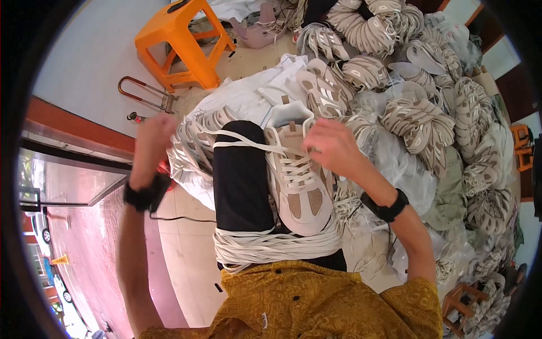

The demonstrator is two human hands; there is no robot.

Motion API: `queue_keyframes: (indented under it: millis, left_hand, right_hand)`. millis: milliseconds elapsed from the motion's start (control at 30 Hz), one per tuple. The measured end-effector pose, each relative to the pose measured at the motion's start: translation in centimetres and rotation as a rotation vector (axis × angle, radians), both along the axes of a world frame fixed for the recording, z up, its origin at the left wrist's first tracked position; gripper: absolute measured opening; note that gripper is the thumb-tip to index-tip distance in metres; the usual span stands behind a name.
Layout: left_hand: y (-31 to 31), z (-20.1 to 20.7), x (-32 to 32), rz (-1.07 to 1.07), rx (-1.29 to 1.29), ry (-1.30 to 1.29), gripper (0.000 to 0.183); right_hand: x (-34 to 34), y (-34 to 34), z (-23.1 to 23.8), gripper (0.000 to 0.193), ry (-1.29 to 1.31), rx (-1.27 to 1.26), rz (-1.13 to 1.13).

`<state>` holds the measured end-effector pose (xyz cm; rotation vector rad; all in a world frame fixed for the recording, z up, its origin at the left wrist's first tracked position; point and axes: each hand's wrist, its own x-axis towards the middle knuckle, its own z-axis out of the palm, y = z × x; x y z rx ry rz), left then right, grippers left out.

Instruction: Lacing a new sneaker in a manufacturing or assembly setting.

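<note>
A beige and white sneaker (306, 209) rests on my right thigh, its toe toward me. White shoelace (293, 170) crosses its front, and loose lengths stretch left over my black-clad left knee (243, 186). My right hand (334, 146) is closed beside the shoe's opening, its fingertips pinched where the lace meets the upper eyelets. Out to the left, my left hand (155, 138) is raised with curled fingers, somewhat blurred; what it holds, if anything, cannot be made out. A thick bundle of white laces (276, 246) lies across my lap.
Strung bunches of similar beige shoes (420, 127) and clear plastic bags (403, 175) are heaped on the right. Beyond my knees lies a white sack (237, 96). An orange stool (183, 45) stands at far left, near a U-shaped metal lock (144, 93). A doorway is at left.
</note>
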<state>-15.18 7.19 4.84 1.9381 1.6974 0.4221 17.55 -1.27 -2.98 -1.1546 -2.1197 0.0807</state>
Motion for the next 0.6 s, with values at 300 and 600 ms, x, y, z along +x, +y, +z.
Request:
queue_keyframes:
  millis: [300, 600]
  left_hand:
    - [-9.3, -6.1, 11.2, -0.642, 0.297, -0.042, 0.012]
    - [-10.7, -7.4, 12.5, -0.724, 0.41, 0.112, 0.015]
  right_hand:
    - [0.6, -2.8, 0.0, 0.013, 0.114, -0.207, 0.184]
    - [-0.6, -3.7, -1.4, 0.01, 0.108, -0.245, 0.196]
